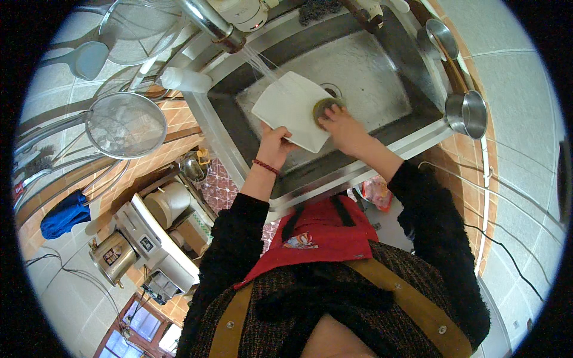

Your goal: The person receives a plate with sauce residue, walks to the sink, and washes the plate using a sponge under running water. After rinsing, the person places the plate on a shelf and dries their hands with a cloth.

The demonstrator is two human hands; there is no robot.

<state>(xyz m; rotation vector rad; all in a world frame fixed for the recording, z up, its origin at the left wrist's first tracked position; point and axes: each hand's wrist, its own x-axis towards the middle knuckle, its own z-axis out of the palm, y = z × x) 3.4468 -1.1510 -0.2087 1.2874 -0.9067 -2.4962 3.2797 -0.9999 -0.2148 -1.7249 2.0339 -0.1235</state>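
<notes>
My left hand (pixel 276 144) grips the near left edge of a square white plate (pixel 291 105), tilted over a stainless steel sink (pixel 371 76). A round scouring pad (pixel 326 112), greenish brown, is pressed to the plate's right side under the fingers of my right hand (pixel 342 125), which is slightly blurred. Water runs from the metal faucet (pixel 230 38) onto the plate's far part. The drain (pixel 332 91) shows partly behind the plate.
A translucent plastic bottle (pixel 186 79) stands at the sink's left rim. Mesh strainers (pixel 126 125) and a grey spatula (pixel 89 60) hang at the left. Steel pots (pixel 465 114) are by the right wall. A dark scrubber (pixel 318 10) lies behind the basin.
</notes>
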